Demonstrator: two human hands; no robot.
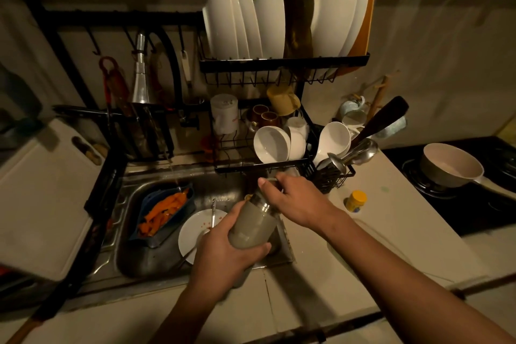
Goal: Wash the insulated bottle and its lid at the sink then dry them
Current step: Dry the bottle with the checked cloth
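Note:
The insulated bottle is pale grey-green with a steel neck and leans over the right end of the steel sink. My left hand grips its lower body from below. My right hand wraps over the bottle's top, thumb pointing left, and hides the mouth and the lid. Whether the lid is on or off the bottle cannot be seen. A thin stream of water falls from the tap into the sink's left side.
In the sink lie a blue container with orange scraps and a white plate with a spoon. A black dish rack with plates, bowls and cups stands behind. A yellow-capped jar and a pot on the stove are to the right.

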